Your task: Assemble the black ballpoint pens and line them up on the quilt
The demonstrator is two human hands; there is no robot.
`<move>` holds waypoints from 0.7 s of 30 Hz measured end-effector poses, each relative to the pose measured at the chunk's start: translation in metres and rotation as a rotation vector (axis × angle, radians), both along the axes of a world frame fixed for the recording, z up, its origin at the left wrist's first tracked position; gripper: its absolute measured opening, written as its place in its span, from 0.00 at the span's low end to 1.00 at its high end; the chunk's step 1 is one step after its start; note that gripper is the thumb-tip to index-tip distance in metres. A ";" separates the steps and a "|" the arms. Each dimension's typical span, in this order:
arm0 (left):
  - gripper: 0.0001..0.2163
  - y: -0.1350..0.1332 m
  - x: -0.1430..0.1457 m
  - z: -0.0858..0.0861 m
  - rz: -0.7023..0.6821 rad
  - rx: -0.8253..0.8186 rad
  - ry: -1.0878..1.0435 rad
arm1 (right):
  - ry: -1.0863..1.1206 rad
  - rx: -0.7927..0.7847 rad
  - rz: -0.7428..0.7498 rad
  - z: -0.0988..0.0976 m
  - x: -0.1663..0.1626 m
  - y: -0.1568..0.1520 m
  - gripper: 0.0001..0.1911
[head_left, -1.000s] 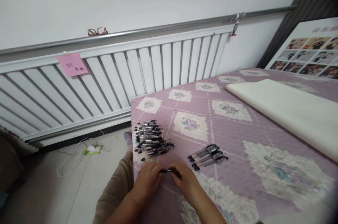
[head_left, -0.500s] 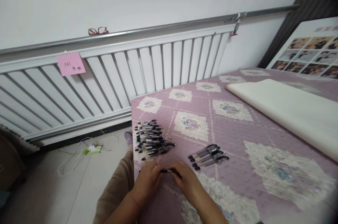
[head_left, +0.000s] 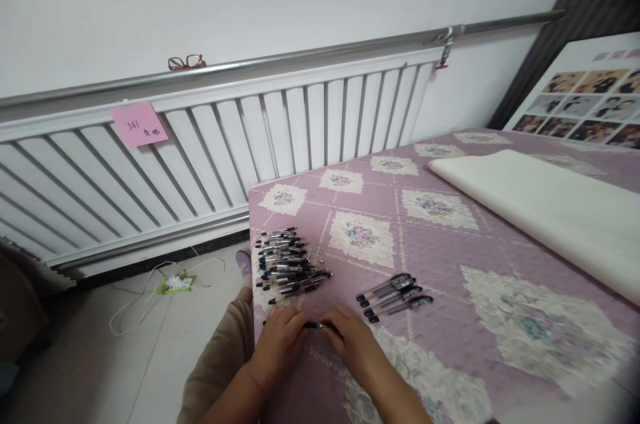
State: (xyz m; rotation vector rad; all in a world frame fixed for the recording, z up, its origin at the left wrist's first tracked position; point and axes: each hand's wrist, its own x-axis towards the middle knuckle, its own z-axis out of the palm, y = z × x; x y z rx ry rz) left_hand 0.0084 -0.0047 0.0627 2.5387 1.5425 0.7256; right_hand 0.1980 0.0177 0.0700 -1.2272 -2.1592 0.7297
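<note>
My left hand (head_left: 279, 343) and my right hand (head_left: 351, 341) rest close together on the purple quilted bed cover (head_left: 450, 257), near its front left corner. Both are closed on one black pen (head_left: 314, 325) that lies between them, the left hand on one end and the right on the other. Just beyond my hands lies a pile of several black pens (head_left: 286, 265). To the right of the pile, a small row of several pens (head_left: 394, 293) lies side by side.
A rolled cream sheet (head_left: 545, 211) lies across the bed at the right. A white slatted radiator cover (head_left: 210, 144) with a pink note (head_left: 139, 124) lines the wall; glasses (head_left: 186, 63) sit on the rail. A cable and green card (head_left: 175, 284) lie on the floor.
My hands have barely moved; the right hand has edged slightly nearer the left along the pen. The view shifted a little.
</note>
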 end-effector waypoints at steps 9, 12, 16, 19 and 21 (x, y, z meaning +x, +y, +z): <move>0.08 0.001 0.001 -0.003 -0.003 -0.011 0.028 | -0.014 0.020 -0.009 -0.004 -0.003 -0.001 0.07; 0.09 0.001 0.001 -0.005 -0.010 -0.027 0.025 | -0.047 0.022 0.003 -0.004 -0.004 -0.001 0.06; 0.08 0.002 0.000 -0.006 -0.008 -0.021 0.029 | -0.096 0.026 0.003 -0.002 -0.005 0.000 0.05; 0.08 0.002 0.000 -0.007 -0.013 -0.006 0.033 | -0.135 0.035 0.005 -0.001 -0.005 0.001 0.06; 0.08 0.002 0.000 -0.007 -0.015 0.003 0.034 | -0.153 0.039 0.003 0.000 -0.005 0.001 0.07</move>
